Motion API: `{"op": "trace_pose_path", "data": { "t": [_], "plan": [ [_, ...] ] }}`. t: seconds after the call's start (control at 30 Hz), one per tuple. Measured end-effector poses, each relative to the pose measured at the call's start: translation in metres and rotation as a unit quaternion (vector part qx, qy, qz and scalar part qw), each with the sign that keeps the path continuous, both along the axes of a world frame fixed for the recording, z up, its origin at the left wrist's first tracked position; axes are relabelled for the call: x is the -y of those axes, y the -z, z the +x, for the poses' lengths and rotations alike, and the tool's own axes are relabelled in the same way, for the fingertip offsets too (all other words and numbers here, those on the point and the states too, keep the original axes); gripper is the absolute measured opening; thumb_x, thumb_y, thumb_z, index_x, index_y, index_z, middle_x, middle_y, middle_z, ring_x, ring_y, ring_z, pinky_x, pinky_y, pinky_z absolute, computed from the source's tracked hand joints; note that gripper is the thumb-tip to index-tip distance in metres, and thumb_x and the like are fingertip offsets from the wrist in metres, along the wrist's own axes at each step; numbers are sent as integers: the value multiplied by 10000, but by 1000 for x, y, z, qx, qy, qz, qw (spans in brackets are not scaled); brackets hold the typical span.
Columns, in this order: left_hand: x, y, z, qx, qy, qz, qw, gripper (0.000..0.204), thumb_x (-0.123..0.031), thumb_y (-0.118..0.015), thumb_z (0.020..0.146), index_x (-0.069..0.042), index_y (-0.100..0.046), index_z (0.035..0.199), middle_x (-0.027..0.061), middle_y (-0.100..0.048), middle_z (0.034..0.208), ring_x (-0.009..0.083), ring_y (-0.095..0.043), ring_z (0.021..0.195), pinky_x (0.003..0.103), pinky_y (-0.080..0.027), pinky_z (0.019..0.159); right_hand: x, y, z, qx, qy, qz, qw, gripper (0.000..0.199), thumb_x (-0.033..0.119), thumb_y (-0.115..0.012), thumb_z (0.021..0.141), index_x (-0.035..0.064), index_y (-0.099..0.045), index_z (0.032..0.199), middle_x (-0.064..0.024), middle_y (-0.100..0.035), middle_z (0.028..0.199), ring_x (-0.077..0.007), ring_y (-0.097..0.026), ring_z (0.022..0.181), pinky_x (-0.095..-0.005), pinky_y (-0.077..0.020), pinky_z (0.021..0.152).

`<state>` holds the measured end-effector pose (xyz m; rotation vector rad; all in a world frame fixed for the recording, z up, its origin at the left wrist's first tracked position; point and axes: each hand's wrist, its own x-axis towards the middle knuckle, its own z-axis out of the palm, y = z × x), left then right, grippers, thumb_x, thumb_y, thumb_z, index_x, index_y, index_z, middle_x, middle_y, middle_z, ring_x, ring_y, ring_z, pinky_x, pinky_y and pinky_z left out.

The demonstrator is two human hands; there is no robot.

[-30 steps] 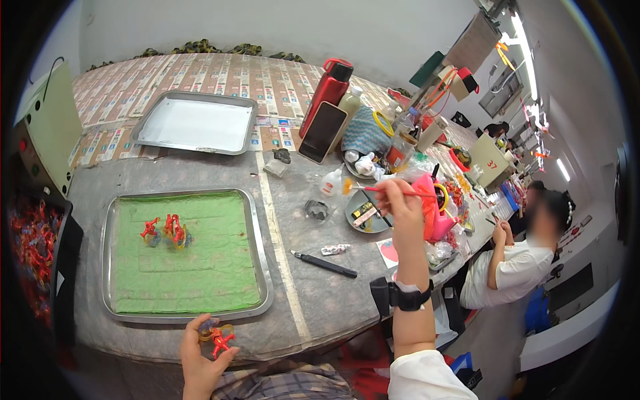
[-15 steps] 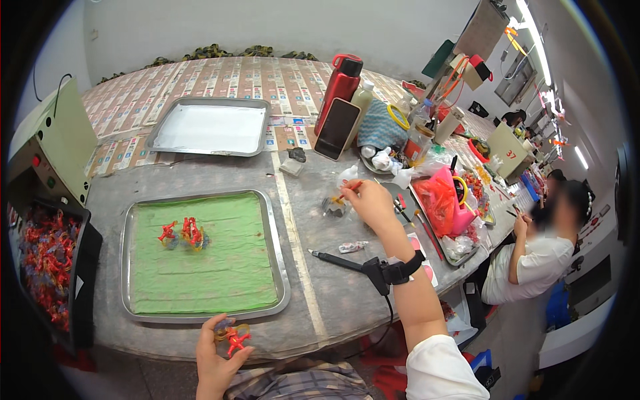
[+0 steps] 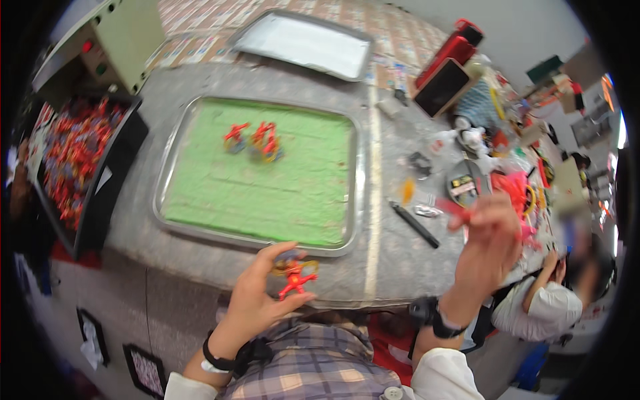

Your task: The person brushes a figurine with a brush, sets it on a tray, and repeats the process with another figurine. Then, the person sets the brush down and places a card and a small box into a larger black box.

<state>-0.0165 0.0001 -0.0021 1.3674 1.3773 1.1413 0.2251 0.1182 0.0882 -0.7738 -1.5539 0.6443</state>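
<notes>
My left hand point(image 3: 257, 300) holds a small red toy figure point(image 3: 293, 279) with an orange ring at the near table edge, just below the metal tray point(image 3: 167, 167) lined with green felt. On the felt stand three small red figures point(image 3: 257, 139). My right hand point(image 3: 490, 243) is raised over the table's right side and pinches a thin red stick-like tool point(image 3: 450, 209); it is blurred by motion. A black pen-like tool point(image 3: 415, 225) lies on the table left of that hand.
A black bin point(image 3: 73, 160) full of red toy figures stands at the left. An empty metal tray point(image 3: 303, 47) lies at the back. Red cases point(image 3: 450, 63), small pots and clutter crowd the right. A seated person point(image 3: 540, 307) is at the lower right.
My right hand has come back from the far right clutter toward me, now holding a red stick. My head has tilted down and left. My left hand keeps the red figure.
</notes>
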Motion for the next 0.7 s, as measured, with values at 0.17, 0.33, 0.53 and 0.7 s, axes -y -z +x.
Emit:
{"op": "trace_pose_path", "data": {
  "t": [0.17, 0.33, 0.53, 0.7],
  "plan": [
    [-1, -8, -1, -5, -2, -36, 999, 714, -94, -808, 653, -57, -428, 1256, 100, -600, 1124, 149, -578, 991, 279, -451, 868, 46, 5, -41, 95, -88, -83, 988, 532, 471, -396, 932, 19, -623, 767, -157, -624, 802, -240, -605, 679, -316, -473, 599],
    [-3, -9, 1, -32, -23, -2, 999, 686, -125, -813, 644, -53, -464, 1230, 106, -608, 1097, 185, -589, 1008, 297, -462, 858, 54, 12, -60, 207, -171, -58, 961, 252, 282, -634, 821, 34, -619, 779, -119, -630, 807, -240, -623, 700, -296, -487, 572],
    [-4, -7, 3, -80, -26, 66, 994, 627, -125, -779, 658, -57, -484, 1208, 143, -573, 1101, 304, -576, 997, 356, -461, 840, 52, 35, -80, 299, -195, -59, 932, 151, 97, -707, 725, 68, -618, 843, -70, -601, 848, -241, -601, 660, -301, -476, 551],
    [-5, -7, 9, -112, -18, 103, 988, 627, -102, -771, 654, -58, -483, 1210, 146, -569, 1094, 311, -573, 984, 359, -459, 836, 51, 44, -81, 282, -230, 4, 931, 143, 99, -704, 727, 72, -627, 845, -78, -607, 844, -243, -608, 680, -307, -487, 579]
  ]
}}
